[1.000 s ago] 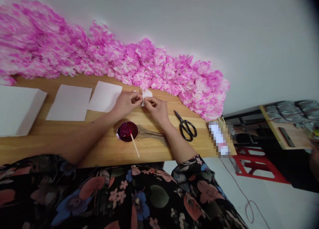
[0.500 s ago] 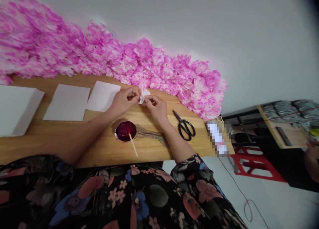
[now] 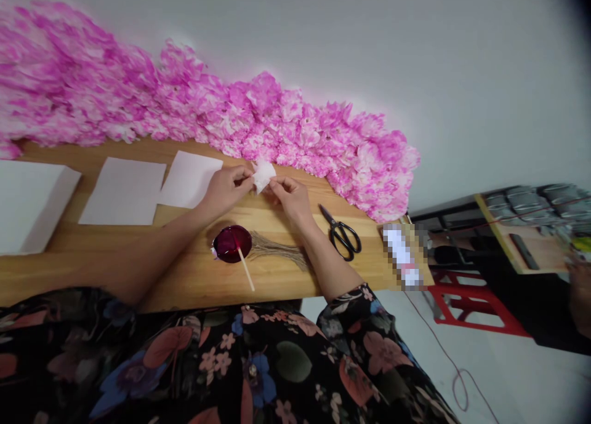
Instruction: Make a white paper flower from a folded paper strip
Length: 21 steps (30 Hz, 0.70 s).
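Observation:
Between my two hands is a small white paper flower (image 3: 264, 175), its layers ruffled and partly spread. My left hand (image 3: 227, 186) pinches its left edge between thumb and fingertips. On the other side, my right hand (image 3: 292, 197) grips the lower right edge the same way. Nearer to me stands a dark bowl of magenta liquid (image 3: 227, 244) with a thin wooden stick (image 3: 246, 269) leaning out over its rim. A bundle of thin brown strands (image 3: 279, 250) lies beside the bowl, partly under my right forearm. Black-handled scissors (image 3: 341, 233) rest to the right.
White paper sheets (image 3: 124, 190) and a thick white stack (image 3: 34, 205) lie on the wooden table (image 3: 184, 282) at left. Pink-and-white paper flowers (image 3: 258, 116) are heaped along the wall. A red stool (image 3: 471, 304) and another person's hand (image 3: 579, 276) are at far right.
The white paper flower has opened wider and shows more of its face between my fingers. My hands have barely shifted. The other person's hand at far right has moved.

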Available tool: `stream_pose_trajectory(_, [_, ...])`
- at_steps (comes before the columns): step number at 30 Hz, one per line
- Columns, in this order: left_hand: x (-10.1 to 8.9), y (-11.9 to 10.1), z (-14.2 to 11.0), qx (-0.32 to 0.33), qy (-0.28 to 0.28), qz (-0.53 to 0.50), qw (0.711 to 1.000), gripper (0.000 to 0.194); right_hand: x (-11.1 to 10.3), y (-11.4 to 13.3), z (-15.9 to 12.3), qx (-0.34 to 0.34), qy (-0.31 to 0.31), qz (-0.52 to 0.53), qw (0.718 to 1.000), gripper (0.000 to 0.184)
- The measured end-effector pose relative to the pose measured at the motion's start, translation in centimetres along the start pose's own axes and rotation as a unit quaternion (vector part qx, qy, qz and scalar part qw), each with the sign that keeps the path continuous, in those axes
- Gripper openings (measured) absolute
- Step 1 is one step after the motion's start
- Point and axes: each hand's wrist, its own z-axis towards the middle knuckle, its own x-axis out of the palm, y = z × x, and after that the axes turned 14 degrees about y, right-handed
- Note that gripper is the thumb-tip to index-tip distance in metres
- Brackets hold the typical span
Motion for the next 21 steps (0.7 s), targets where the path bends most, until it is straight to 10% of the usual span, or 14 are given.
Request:
stream_pose_trajectory(11, [0.3,0.0,-0.2,0.021,0.027,0.025,0.999,0.025,0.8,0.8,-0.5,-0.073,-0.029,-0.135,0.988,0.030])
stream_pose_trajectory(21, [0.2,0.0,-0.1,0.004,-0.002,-0.021,1.000,0.024,0.5,0.2,0.2,-0.058,-0.018,0.003,0.998,0.031])
